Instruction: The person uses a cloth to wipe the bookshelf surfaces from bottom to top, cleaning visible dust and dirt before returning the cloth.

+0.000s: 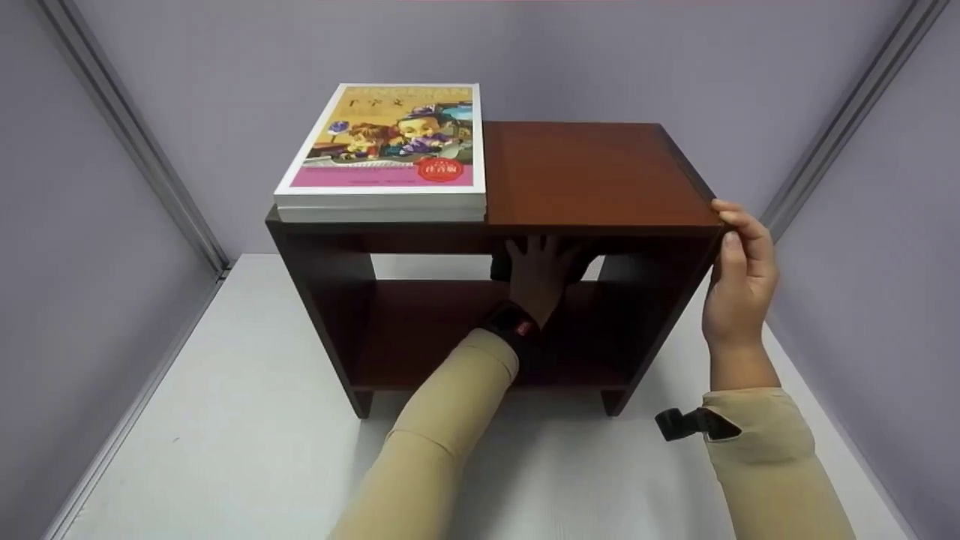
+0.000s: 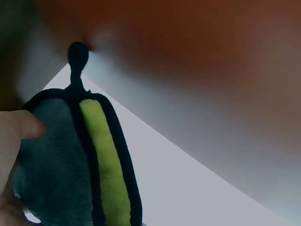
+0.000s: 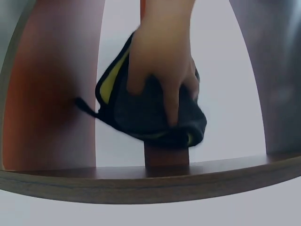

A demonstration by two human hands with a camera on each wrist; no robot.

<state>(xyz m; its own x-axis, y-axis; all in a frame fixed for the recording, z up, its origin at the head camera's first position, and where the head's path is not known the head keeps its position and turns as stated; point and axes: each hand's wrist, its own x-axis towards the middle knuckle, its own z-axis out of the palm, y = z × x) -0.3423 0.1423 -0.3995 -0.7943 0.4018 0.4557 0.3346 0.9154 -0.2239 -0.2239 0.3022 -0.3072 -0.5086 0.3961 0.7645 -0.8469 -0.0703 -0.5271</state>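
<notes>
Inside the reddish-brown wooden shelf unit [image 1: 592, 176], beneath its top, my left hand [image 1: 538, 274] holds a plush cleaning cloth [image 2: 56, 160]. The cloth is dark grey with black trim, a yellow-green stripe and a hanging loop [image 2: 78, 56]. The left wrist view shows the thumb laid across its grey face. In the right wrist view, fingers spread over the bunched cloth [image 3: 136, 113], which overlaps the back rail [image 3: 167, 157]. My right hand [image 1: 742, 292] grips the unit's front right corner, fingers bent at the top edge and thumb just below them.
Two stacked books [image 1: 390, 142] with a colourful cover lie on the left half of the unit's top. The unit's lower shelf [image 1: 405, 322] runs under my left forearm. White floor [image 1: 210, 420] surrounds the unit, with grey panel walls [image 1: 585, 60] behind and at both sides.
</notes>
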